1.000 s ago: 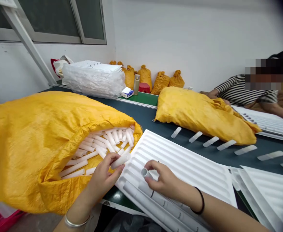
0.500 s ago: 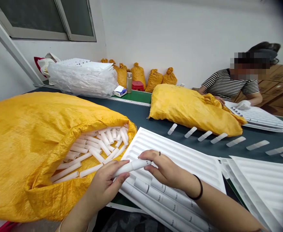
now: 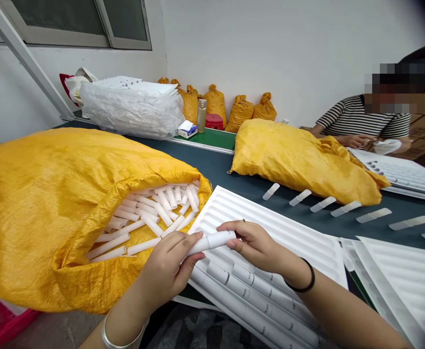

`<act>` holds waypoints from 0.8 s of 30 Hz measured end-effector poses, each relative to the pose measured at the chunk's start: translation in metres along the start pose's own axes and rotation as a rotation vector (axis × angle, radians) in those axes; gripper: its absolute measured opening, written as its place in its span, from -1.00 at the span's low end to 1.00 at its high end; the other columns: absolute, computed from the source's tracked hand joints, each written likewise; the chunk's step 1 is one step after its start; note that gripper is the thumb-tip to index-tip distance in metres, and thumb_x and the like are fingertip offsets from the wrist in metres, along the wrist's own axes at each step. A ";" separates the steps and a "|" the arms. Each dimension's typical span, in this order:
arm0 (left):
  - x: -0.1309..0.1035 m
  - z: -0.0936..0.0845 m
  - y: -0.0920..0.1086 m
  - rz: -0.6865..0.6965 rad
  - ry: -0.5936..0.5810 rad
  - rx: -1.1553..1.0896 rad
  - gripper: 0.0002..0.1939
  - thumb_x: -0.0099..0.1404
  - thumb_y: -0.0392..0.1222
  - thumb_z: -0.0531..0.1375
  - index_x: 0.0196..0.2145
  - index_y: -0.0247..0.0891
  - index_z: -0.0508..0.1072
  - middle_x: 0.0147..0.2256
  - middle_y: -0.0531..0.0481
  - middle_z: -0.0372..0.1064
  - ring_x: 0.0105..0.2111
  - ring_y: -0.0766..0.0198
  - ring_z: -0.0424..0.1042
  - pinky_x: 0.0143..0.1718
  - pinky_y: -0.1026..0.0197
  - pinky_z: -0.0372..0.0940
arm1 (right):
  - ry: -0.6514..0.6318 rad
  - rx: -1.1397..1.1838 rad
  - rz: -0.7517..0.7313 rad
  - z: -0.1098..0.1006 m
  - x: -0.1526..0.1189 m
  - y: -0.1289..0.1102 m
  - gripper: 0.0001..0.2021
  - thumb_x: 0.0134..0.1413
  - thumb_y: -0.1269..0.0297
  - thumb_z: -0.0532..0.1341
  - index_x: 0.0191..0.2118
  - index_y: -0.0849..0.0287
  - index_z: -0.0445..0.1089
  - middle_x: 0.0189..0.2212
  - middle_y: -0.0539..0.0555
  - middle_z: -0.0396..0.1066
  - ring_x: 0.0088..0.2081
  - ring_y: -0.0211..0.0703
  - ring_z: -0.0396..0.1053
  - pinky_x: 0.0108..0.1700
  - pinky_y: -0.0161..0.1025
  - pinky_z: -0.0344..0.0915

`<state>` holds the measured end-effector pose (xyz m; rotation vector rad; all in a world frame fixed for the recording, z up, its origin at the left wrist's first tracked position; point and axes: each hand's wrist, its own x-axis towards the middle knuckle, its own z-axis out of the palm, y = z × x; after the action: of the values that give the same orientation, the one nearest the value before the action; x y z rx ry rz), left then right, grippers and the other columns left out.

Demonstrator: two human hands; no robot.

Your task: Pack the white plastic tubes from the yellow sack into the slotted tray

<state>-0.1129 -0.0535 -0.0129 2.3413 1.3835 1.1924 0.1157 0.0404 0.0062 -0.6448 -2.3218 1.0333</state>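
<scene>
Left hand: I gripped a white tube, lower centre
Right hand: I pinched its other end (dark band round my wrist)
Yellow sack: gaped, frame left

Yellow sack walls off the left, tho its mouth gapes right by the hands — easy way in. Open strip of desk btwn it & the 2nd sack. White tray: far grooves open, nearer ones taken by printed tubes. Beyond it — tube row in the way.
</scene>
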 end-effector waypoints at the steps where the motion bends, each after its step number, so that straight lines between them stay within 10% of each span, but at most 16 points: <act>1: -0.001 0.000 0.000 0.020 0.000 0.023 -0.56 0.28 -0.36 0.15 0.11 -0.31 0.25 -0.28 -0.09 0.36 -0.27 0.25 0.33 -0.20 0.21 0.30 | -0.007 0.045 0.039 0.001 0.000 0.001 -0.71 0.23 0.16 0.12 -0.03 0.21 0.36 -0.28 0.11 0.46 -0.31 -0.23 0.39 -0.26 -0.30 0.32; 12: -0.005 0.007 0.001 0.039 -0.059 0.041 -0.46 0.32 -0.33 0.10 0.22 -0.28 0.09 -0.27 -0.12 0.34 -0.27 0.21 0.31 -0.20 0.15 0.33 | 0.006 0.081 0.064 0.017 -0.006 -0.004 -0.72 0.24 0.20 0.09 -0.02 0.21 0.34 -0.26 0.12 0.45 -0.36 -0.26 0.36 -0.30 -0.32 0.32; 18: -0.022 0.024 -0.021 -0.081 -0.284 0.172 -0.39 0.33 -0.14 0.11 0.26 -0.28 -0.02 -0.12 -0.18 0.35 -0.12 0.11 0.35 -0.09 0.06 0.35 | -0.247 -0.365 0.101 0.038 0.003 0.022 -0.78 0.08 0.27 0.25 -0.14 0.19 0.44 -0.19 0.16 0.43 -0.15 -0.09 0.36 -0.07 -0.19 0.27; 24: -0.056 -0.045 -0.095 -0.657 -0.179 0.699 -0.67 0.29 -0.09 0.04 -0.16 -0.42 0.39 -0.26 -0.31 0.34 -0.21 -0.18 0.36 -0.18 -0.25 0.27 | 0.123 -0.632 0.579 -0.029 0.055 0.089 -0.69 0.20 0.33 0.09 0.04 0.27 0.29 -0.06 0.22 0.36 -0.04 -0.09 0.30 0.02 -0.20 0.19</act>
<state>-0.2214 -0.0561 -0.0615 1.9451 2.5005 0.3269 0.1110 0.1418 -0.0320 -1.6426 -2.3930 0.4174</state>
